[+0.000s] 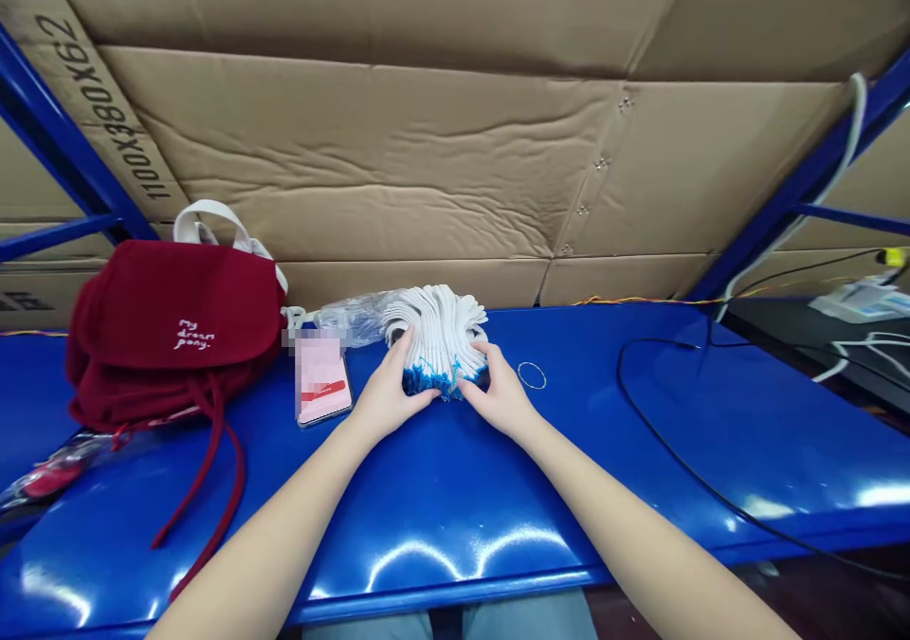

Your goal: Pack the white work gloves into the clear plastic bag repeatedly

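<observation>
A thick bundle of white knitted work gloves [437, 327] with frayed blue cuff edges stands on the blue shelf, the cuffs turned towards me. My left hand [390, 392] grips its left side, thumb along the blue edge. Around the right side curls my right hand [503, 392], with its thumb also at the cuffs. Both hands press the layers between them; some fingertips are hidden behind the gloves. Just right of my right hand lies a thin pale loop [532, 375], like a rubber band. Clear plastic wrapping [362, 318] touches the bundle's left side.
Left of the bundle lies a phone [323, 384] with a lit pink screen. A dark red backpack [177, 327] stands further left, its straps hanging forward. A black cable [661, 422] curves across the right of the blue shelf [441, 498]. Cardboard [370, 166] lines the back.
</observation>
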Motion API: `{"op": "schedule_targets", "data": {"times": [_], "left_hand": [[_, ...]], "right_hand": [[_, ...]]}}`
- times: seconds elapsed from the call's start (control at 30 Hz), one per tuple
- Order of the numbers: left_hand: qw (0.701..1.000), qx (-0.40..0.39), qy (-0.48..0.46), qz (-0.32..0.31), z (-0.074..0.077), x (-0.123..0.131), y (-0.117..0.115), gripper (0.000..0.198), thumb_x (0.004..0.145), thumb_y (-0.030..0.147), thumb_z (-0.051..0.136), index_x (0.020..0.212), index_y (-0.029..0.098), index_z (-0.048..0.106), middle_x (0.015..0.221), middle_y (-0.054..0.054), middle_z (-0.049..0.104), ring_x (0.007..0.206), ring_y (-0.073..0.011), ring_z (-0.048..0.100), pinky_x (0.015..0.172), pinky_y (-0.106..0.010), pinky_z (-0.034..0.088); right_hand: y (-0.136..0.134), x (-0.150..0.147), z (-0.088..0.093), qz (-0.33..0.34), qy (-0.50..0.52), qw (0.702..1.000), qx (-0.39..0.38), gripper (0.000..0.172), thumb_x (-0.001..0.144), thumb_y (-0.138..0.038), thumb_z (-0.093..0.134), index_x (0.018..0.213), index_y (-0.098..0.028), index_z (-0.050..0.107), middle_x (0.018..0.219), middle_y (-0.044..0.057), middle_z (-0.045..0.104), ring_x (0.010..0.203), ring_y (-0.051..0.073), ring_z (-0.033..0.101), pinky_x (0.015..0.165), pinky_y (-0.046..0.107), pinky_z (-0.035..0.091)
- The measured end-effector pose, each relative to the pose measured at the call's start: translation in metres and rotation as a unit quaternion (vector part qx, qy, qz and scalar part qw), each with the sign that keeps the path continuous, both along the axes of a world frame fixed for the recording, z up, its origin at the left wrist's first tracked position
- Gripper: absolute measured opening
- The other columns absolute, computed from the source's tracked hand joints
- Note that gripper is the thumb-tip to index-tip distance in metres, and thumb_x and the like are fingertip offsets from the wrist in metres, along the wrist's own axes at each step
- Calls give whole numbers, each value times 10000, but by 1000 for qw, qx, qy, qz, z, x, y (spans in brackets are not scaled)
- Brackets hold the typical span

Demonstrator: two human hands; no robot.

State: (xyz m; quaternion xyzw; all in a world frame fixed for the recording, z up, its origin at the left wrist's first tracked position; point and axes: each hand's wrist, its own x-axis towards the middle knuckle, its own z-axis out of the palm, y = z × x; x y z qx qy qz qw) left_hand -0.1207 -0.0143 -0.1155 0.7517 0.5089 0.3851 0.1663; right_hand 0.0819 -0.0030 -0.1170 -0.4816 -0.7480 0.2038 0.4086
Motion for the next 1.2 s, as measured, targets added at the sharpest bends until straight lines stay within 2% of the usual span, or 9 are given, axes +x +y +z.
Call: {"op": "schedule_targets", "data": {"times": [0.07,0.13,0.27,0.43,0.63,0.9,1.03,1.2], "left_hand": [[1000,-5,4,-1,0,0,0,974,703,352,710,1474,243,125,1515,-94,263,1384,-286,262,1121,-421,271],[1000,-11,6,2,0,0,0,984,699,378,712,1475,248,121,1517,-92,258,1384,-285,262,1116,-417,282],[1000,-12,2,21,-2,3,0,1023,674,475,717,1473,230,126,1509,-106,273,1382,-293,265,1108,-425,298],[1000,4,-6,23,-3,5,0,914,719,413,687,1461,219,188,1495,-109,304,1374,-291,285,1115,-437,279],[1000,-12,-13,5,1,3,-1,894,731,344,670,1467,223,175,1504,-96,289,1376,-283,283,1121,-424,271],[1000,-20,-9,3,3,5,-3,854,764,347,629,1469,206,168,1507,-91,285,1377,-261,283,1116,-387,283],[1000,-20,-18,7,3,6,-3,872,751,370,657,1464,222,179,1501,-92,299,1371,-272,294,1109,-395,294],[999,-27,-32,8,2,5,-2,908,727,399,689,1462,231,182,1501,-93,298,1373,-282,289,1112,-407,289]], "right_hand": [[-1,-2,-2,5,-3,1000,10,718,663,-421,703,1268,-193,391,1247,142,510,1178,304,491,982,468,402],[0,-3,-4,3,0,1000,9,815,619,-485,740,1282,-187,372,1258,153,488,1200,318,471,996,478,392],[3,-4,-5,-1,-1,1000,-1,750,650,-492,721,1251,-185,393,1231,152,502,1175,313,492,989,484,400],[3,-4,-5,-10,1,1000,11,671,683,-442,699,1232,-194,403,1209,142,519,1161,311,502,967,485,418],[1,-8,-7,-28,8,999,12,804,613,-481,745,1255,-176,368,1225,167,492,1181,340,480,983,511,398],[3,-9,-9,-42,17,999,23,766,623,-446,737,1241,-183,370,1208,154,492,1165,325,487,972,492,403],[3,-5,-6,-43,0,999,-7,611,694,-309,635,1237,-181,386,1222,148,518,1143,303,513,950,468,418],[5,6,2,-14,-17,1000,-8,509,731,-277,561,1218,-203,432,1184,108,569,1085,269,558,918,417,440]]}}
